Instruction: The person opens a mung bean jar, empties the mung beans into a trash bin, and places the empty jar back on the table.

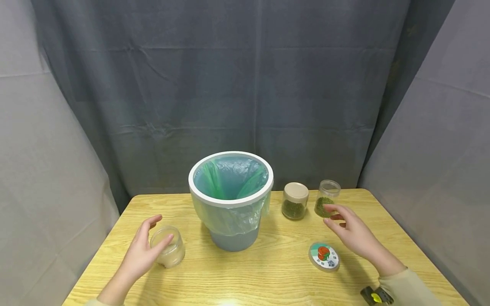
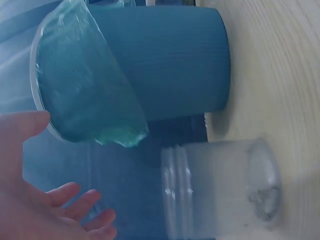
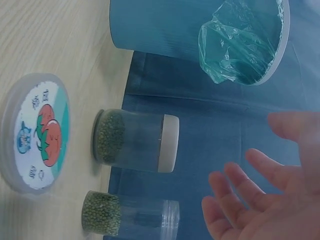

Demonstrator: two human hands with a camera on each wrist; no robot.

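Note:
My left hand (image 1: 141, 251) hovers with spread fingers beside a clear lidless jar (image 1: 171, 250) at the table's left; the left wrist view shows a gap between fingers and jar (image 2: 215, 185). On the right, my right hand (image 1: 354, 231) holds nothing, its fingers relaxed near an uncapped jar of green grains (image 1: 324, 206). Just left of that jar stands a second jar of green grains (image 1: 294, 208) with a beige lid. A round lid with a tomato picture (image 1: 324, 256) lies on the table below the right hand, also seen as the lid (image 3: 40, 132) in the right wrist view.
A blue-grey trash bin (image 1: 234, 241) with a white rim and a translucent green liner (image 1: 237, 221) stands between the hands. The wooden table (image 1: 237, 280) ends at a dark curtain (image 1: 214, 93) behind, with pale curtains on both sides.

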